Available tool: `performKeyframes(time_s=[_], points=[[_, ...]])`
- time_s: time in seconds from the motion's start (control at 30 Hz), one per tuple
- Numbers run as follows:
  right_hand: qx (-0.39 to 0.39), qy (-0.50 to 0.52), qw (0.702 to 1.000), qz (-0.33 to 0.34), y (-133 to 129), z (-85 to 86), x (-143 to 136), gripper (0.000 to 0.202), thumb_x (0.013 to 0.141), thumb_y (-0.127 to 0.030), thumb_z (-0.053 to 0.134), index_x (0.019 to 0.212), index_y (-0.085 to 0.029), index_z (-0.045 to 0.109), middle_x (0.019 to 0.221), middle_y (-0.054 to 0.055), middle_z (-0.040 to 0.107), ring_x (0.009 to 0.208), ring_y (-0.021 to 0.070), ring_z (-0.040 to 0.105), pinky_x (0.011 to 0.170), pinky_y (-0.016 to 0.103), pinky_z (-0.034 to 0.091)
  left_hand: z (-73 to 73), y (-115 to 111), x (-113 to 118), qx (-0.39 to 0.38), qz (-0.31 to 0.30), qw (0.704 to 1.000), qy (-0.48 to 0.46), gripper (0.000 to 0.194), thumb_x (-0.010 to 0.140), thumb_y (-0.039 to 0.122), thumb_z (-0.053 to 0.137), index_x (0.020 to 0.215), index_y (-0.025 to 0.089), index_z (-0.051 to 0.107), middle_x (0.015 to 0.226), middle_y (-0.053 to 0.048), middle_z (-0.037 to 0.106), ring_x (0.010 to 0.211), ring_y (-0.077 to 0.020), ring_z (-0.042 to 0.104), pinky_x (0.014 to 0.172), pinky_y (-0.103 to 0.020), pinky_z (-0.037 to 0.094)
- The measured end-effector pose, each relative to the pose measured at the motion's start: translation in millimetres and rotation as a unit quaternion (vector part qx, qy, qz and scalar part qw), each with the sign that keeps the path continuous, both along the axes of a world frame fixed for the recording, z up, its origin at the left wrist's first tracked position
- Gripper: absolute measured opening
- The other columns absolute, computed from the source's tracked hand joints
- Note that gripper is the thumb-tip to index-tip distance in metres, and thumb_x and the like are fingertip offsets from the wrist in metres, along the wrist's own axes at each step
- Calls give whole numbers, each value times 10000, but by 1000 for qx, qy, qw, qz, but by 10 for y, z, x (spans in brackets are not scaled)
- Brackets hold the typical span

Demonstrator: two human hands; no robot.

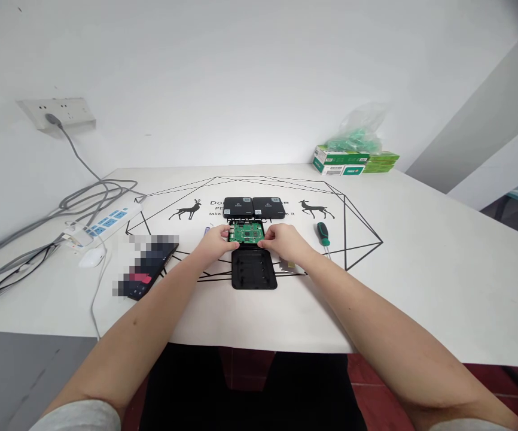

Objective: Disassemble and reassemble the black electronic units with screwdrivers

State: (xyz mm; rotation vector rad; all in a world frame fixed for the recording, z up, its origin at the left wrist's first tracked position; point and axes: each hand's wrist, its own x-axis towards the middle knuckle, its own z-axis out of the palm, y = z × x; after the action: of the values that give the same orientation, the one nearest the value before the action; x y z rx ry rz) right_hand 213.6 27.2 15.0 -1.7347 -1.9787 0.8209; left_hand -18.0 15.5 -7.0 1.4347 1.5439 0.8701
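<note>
A green circuit board (246, 233) sits in a black casing in the middle of the table. My left hand (214, 244) grips its left edge, thumb at the front corner and fingers along the side. At the right edge, my right hand (285, 240) pinches the front corner between thumb and fingers. Just in front lies an open black plastic cover (253, 270), inner side up. A small metallic plate (287, 266) is partly hidden under my right wrist. Behind the board are two closed black boxes, one on the left (237, 208) and one on the right (268, 208).
A green-handled screwdriver (322, 232) lies to the right. On the left are a dark phone-like device (158, 263), partly pixelated, a power strip (114, 224), coiled grey cables (79, 194) and a white mouse-like object (92, 257). Green-white cartons (342, 158) stand at the back right.
</note>
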Motion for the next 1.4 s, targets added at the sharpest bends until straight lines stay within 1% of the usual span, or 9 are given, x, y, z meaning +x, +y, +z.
performKeyframes(time_s=[0.4, 0.57, 0.63, 0.77, 0.97, 1.07, 1.17, 1.27, 1.4], points=[[-28, 37, 999, 18, 100, -105, 49, 186, 838, -216, 783, 878, -224, 601, 881, -13, 698, 777, 138, 619, 703, 268, 476, -59, 25, 9, -2, 16, 1000, 19, 593, 763, 107, 808, 1338, 194, 696, 1211, -62, 728, 820, -174, 701, 842, -311, 583], [-35, -4, 998, 43, 93, 31, 174, 202, 856, -279, 795, 833, -228, 601, 847, 5, 702, 753, 160, 619, 685, 298, 462, -84, 35, 4, -11, 19, 999, 40, 591, 816, 166, 767, 1390, 218, 634, 1283, -80, 706, 838, -178, 693, 818, -302, 563], [-50, -54, 995, 68, 70, 129, 309, 314, 761, -326, 890, 744, -229, 592, 763, 21, 682, 736, 203, 622, 651, 329, 424, -71, 19, -13, -17, 21, 998, 49, 643, 851, 235, 767, 1467, 227, 580, 1328, -95, 695, 821, -178, 688, 795, -304, 557], [-135, -228, 951, 161, 12, 272, 547, 487, 564, -350, 991, 835, -256, 597, 928, 27, 745, 810, 263, 689, 639, 347, 431, -12, -46, -78, -12, 17, 996, 88, 752, 874, 356, 783, 1563, 221, 515, 1363, -115, 677, 860, -207, 684, 835, -334, 542], [-157, -247, 940, 175, -19, 315, 562, 433, 611, -310, 942, 811, -252, 563, 916, 29, 738, 842, 278, 698, 627, 347, 414, 178, -229, -209, -18, -104, 980, 171, 857, 842, 494, 826, 1605, 265, 510, 1527, -147, 605, 1203, -335, 693, 971, -397, 561], [-156, -246, 941, 172, -45, 347, 524, 421, 629, -294, 916, 844, -256, 556, 928, 26, 742, 848, 279, 699, 628, 350, 421, 301, -345, -239, 22, -195, 957, 215, 980, 792, 508, 884, 1651, 323, 449, 1766, -138, 358, 1549, -427, 476, 1165, -492, 500], [-136, -234, 945, 181, -75, 367, 499, 441, 636, -253, 891, 936, -264, 569, 955, 25, 750, 869, 280, 712, 637, 349, 438, 375, -435, -215, 33, -260, 930, 256, 797, 760, 454, 932, 1472, 339, 595, 1872, -75, 119, 1703, -454, 192, 1287, -599, 367], [-118, -239, 944, 193, -86, 344, 490, 512, 645, -255, 895, 1064, -265, 601, 1015, 43, 751, 897, 290, 725, 647, 343, 446, 374, -468, -168, 35, -300, 909, 288, 608, 798, 475, 925, 1320, 304, 664, 1881, -90, 110, 1728, -447, 72, 1314, -651, 286], [-95, -255, 935, 229, -95, 291, 479, 503, 694, -218, 852, 1153, -246, 648, 1147, 91, 739, 981, 303, 727, 686, 344, 465, 324, -453, -130, 43, -318, 901, 293, 482, 839, 507, 879, 1213, 272, 687, 1873, -116, 161, 1731, -429, 77, 1297, -615, 334]])
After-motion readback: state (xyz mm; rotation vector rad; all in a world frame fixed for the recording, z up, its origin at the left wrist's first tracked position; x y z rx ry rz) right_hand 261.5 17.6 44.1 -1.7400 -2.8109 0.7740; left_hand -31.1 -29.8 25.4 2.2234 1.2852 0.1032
